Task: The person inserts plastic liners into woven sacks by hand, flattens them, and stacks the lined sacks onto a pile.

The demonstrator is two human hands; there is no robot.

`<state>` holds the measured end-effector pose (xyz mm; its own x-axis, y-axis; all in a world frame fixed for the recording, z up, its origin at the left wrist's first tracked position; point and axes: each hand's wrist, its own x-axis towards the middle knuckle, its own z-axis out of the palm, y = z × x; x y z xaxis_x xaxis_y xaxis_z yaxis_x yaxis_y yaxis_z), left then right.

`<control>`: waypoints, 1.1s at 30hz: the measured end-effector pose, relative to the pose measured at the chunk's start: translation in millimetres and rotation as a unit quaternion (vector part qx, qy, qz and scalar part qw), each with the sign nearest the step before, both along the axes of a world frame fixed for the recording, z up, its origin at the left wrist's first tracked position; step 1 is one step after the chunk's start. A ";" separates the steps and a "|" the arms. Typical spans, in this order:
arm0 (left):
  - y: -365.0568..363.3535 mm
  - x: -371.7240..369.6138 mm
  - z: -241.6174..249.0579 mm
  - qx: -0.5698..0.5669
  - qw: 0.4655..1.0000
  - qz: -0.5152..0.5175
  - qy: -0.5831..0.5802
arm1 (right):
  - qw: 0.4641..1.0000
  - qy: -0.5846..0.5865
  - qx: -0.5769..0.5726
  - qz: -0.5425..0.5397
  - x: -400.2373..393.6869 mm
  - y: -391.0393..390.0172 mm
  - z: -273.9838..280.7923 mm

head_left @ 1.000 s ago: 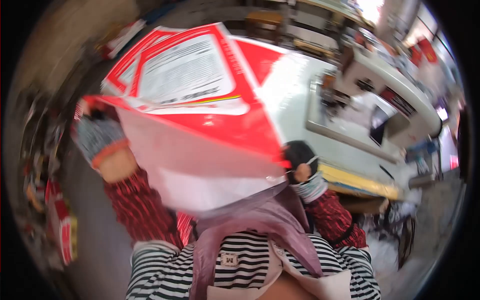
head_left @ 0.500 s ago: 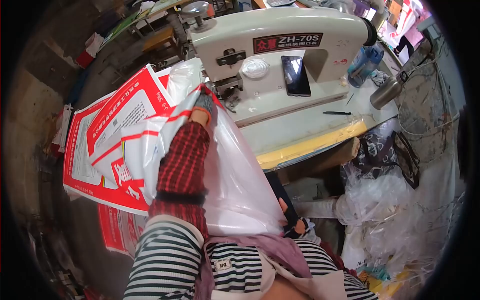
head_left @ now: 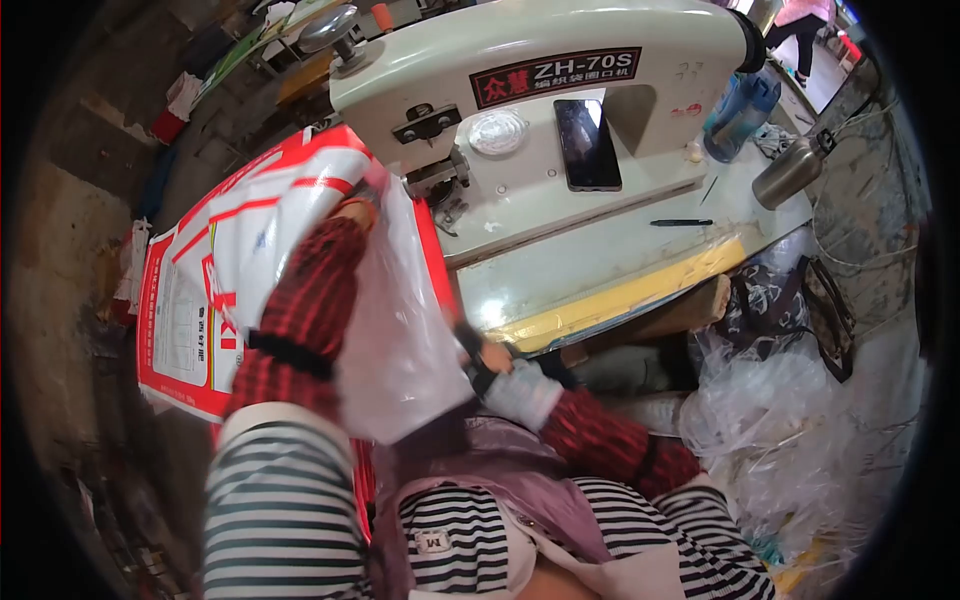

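A red and white printed bag (head_left: pixel 240 250) with a clear plastic liner (head_left: pixel 400 330) spreads left of the white sewing machine (head_left: pixel 560 60). My left hand (head_left: pixel 360 205), gloved and partly hidden by the bag, is closed on the bag's upper part beside the machine's needle area. Lower down, near the yellow table edge, my right hand (head_left: pixel 490 360) is at the right side of the liner, blurred, its fingers curled by the bag's edge. What it holds, if anything, I cannot make out.
On the machine table (head_left: pixel 560 255) lie a black phone (head_left: pixel 587 145), a pen (head_left: pixel 682 222) and a steel bottle (head_left: pixel 792 170). A blue plastic bottle (head_left: pixel 738 115) stands behind. Crumpled clear plastic (head_left: pixel 770 420) and a patterned bag (head_left: pixel 768 305) are at right. A person (head_left: pixel 800 30) stands far back.
My left hand has moved left and down with the bag, which has swung left and opened out. My right hand has come up from behind the liner into fuller view.
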<state>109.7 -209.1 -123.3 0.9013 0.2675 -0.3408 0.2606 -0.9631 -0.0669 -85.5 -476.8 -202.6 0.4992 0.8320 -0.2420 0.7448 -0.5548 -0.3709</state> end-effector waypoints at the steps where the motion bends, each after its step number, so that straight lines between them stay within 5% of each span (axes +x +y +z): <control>1: 0.7 -24.3 17.3 0.023 0.999 -0.033 0.022 | 0.977 -0.085 0.176 -0.089 11.0 35.3 -103.5; 2: 0.3 -49.9 37.5 0.035 0.996 -0.061 0.047 | 0.907 0.146 0.329 -0.218 32.2 41.2 -62.0; 3: -0.7 -81.5 59.1 0.042 0.992 -0.087 0.076 | 0.963 0.113 0.151 -0.194 65.2 40.0 -11.0; 6: -13.4 -184.5 99.8 -0.029 0.982 -0.086 0.163 | 0.997 -0.017 0.077 -0.010 96.6 59.7 19.7; 8: -26.5 -237.7 81.0 -0.127 0.975 -0.024 0.178 | 0.962 -0.003 0.242 -0.124 96.5 83.1 -29.4; 9: -33.9 -255.9 65.9 -0.187 0.969 0.019 0.159 | 0.941 -0.067 0.318 -0.096 96.3 79.6 -38.8; 10: -40.0 -266.9 50.3 -0.236 0.961 0.060 0.133 | 0.896 0.180 0.328 -0.238 103.0 95.7 -29.3; 13: -52.8 -271.1 21.0 -0.304 0.942 0.120 0.074 | 0.906 0.183 0.303 -0.231 84.3 60.4 15.8; 17: -59.1 -250.8 25.6 -0.400 0.901 -0.146 -0.086 | 0.928 0.183 0.223 -0.236 77.8 68.3 -12.4; 18: -69.7 -255.7 15.1 -0.327 0.888 -0.321 -0.051 | 0.931 0.172 0.214 -0.239 79.2 70.5 -14.4; 20: -92.0 -259.4 27.4 -0.330 0.873 -0.195 0.301 | 0.935 0.157 0.205 -0.242 77.2 64.4 -12.8; 22: -72.5 -258.4 26.4 -0.289 0.868 -0.279 0.292 | 0.999 -0.034 -0.012 -0.013 64.6 45.4 10.6; 23: -60.1 -256.6 35.8 -0.279 0.866 -0.240 0.338 | 0.968 0.139 0.036 -0.206 64.2 48.6 34.8; 24: -51.1 -245.1 45.9 -0.191 0.820 -0.386 0.377 | 0.968 0.138 0.037 -0.206 63.5 51.6 25.2; 25: -47.4 -234.4 70.9 -0.083 0.871 -0.308 0.373 | 0.962 0.126 0.083 -0.226 64.5 57.4 8.7; 27: -48.3 -215.5 124.2 -0.061 0.913 -0.294 0.275 | 0.953 0.110 0.133 -0.248 66.2 59.1 9.4; 28: -64.2 -223.8 141.6 -0.110 0.869 -0.472 0.100 | 0.977 0.036 0.139 -0.159 63.1 52.0 26.8; 30: -119.0 -256.9 128.4 0.060 0.777 -0.607 0.152 | 0.984 -0.110 0.140 0.030 53.2 40.3 50.9; 31: -145.7 -268.6 108.0 -0.011 0.764 -0.611 0.207 | 0.971 -0.120 0.198 0.055 51.6 40.7 50.1; 32: -172.4 -259.9 118.1 -0.009 0.748 -0.577 0.327 | 0.964 -0.233 0.077 0.103 45.9 56.3 17.6; 33: -186.7 -248.6 130.9 -0.002 0.721 -0.536 0.440 | 0.989 -0.093 0.087 -0.069 25.0 56.0 18.5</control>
<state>-138.9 -395.8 7.6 0.0251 -0.4242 -0.9052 -0.7745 -0.5808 0.2507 -60.5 -420.9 -184.2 0.6332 0.7739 0.0052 0.7306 -0.5956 -0.3339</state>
